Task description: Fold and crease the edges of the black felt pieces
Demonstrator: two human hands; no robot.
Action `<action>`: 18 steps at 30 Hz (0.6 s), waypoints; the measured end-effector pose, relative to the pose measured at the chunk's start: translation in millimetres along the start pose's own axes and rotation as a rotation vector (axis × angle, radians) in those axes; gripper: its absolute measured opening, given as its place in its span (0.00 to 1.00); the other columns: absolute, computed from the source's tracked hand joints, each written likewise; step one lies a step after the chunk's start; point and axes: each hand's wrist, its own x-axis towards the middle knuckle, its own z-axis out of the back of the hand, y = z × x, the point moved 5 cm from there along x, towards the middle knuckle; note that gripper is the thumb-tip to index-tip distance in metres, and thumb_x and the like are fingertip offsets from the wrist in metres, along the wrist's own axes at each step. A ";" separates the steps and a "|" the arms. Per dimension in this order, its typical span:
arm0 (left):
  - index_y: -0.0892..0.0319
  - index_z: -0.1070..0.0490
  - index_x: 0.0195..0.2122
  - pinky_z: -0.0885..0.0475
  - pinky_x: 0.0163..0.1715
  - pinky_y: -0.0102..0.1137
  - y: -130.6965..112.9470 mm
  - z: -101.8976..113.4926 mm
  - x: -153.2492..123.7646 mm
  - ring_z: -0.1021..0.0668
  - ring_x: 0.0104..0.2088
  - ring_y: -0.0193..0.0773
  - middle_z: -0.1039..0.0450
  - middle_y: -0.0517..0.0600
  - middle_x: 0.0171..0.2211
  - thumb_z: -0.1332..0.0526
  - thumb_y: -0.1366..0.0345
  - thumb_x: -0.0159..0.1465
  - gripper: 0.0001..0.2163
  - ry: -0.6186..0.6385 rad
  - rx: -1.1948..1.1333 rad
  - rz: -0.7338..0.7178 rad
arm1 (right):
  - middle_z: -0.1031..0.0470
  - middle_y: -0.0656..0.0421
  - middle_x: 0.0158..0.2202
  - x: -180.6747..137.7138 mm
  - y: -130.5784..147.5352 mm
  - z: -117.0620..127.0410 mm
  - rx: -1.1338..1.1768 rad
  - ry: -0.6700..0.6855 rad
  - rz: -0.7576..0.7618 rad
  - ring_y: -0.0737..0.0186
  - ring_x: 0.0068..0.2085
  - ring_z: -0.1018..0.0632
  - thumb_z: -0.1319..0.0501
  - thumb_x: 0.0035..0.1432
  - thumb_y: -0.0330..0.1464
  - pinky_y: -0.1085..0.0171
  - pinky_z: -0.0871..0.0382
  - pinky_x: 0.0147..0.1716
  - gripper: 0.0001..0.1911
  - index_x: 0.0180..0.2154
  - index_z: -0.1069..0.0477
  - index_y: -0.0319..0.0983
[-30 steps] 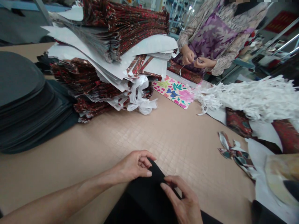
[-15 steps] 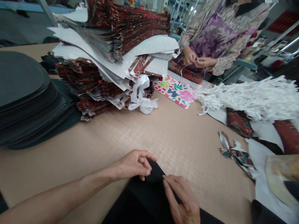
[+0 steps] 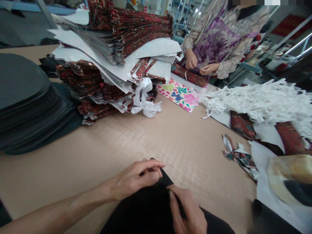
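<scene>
A piece of black cloth (image 3: 138, 211) lies on the table at the bottom middle, its far corner pointing away from me. At that corner is my left hand (image 3: 137, 178), with bent fingers and thumb closed over the cloth; a bit of black shows past the knuckles. My right hand (image 3: 188, 208) pinches the cloth's right edge between thumb and index finger, a short way nearer to me. Part of the cloth lies hidden beneath both hands.
Black oval pieces (image 3: 21, 84) are piled at the left. Behind stands a tall stack of red patterned fabric (image 3: 146, 22) and a white tied strip (image 3: 146, 100). White strips (image 3: 265, 100) and patterned scraps (image 3: 239, 154) lie right. Across the table a person (image 3: 216, 39) handles a thin strip.
My left hand has turned so its fingers close down over the cloth's corner. The right hand keeps its pinch, shifted slightly. The view has swung a little to the right.
</scene>
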 end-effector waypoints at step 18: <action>0.58 0.40 0.54 0.43 0.54 0.38 -14.9 -8.5 -20.2 0.38 0.54 0.44 0.38 0.55 0.53 0.40 0.64 0.61 0.20 -0.126 0.543 -0.380 | 0.24 0.60 0.30 -26.5 -22.2 6.0 -0.157 0.488 0.163 0.67 0.26 0.23 0.45 0.57 0.28 0.71 0.28 0.26 0.06 0.36 0.31 0.41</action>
